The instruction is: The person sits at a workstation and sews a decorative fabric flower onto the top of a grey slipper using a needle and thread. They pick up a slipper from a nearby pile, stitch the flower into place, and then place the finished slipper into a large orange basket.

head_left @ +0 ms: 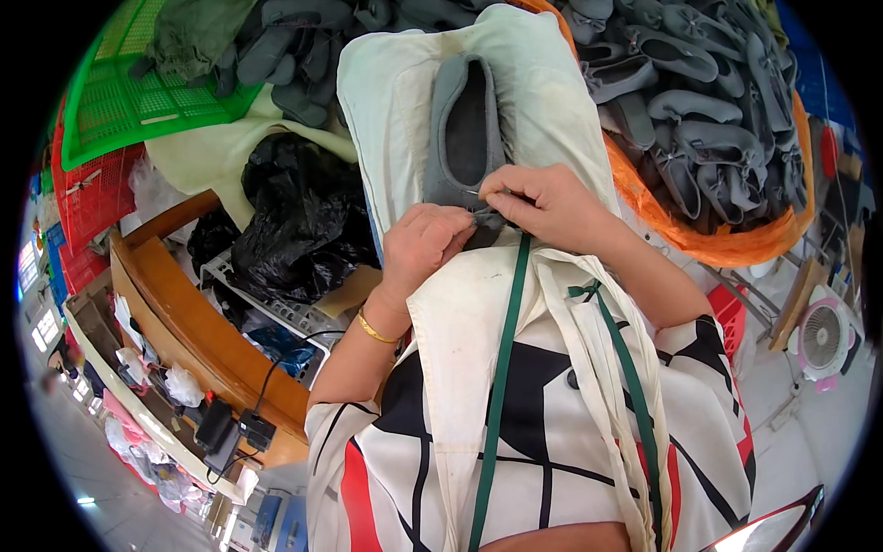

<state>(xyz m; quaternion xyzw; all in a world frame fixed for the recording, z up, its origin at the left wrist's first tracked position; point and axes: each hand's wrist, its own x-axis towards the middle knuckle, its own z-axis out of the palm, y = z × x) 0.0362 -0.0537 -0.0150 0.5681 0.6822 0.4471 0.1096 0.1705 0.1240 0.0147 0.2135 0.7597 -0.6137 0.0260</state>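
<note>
A dark grey slip-on shoe [440,138] lies on a white cushion [547,110] in front of me, its heel pointing away and its toe toward my body. My left hand [423,241] is closed on the toe end, its fingertips pinching at a small grey bow there. From the right, my right hand [543,204] meets it at the front of the shoe opening. A thin, shiny needle [473,192] sticks out from the pinched thumb and finger of that hand. Any thread on it is too fine to make out. My fingers partly cover the toe.
Many grey shoes [685,115] fill an orange-lined container [736,247] at the right. More lie beyond the cushion, beside a green basket [152,101]. Black plastic [299,221] and a wooden desk [202,317] stand left; a fan [823,331] is far right.
</note>
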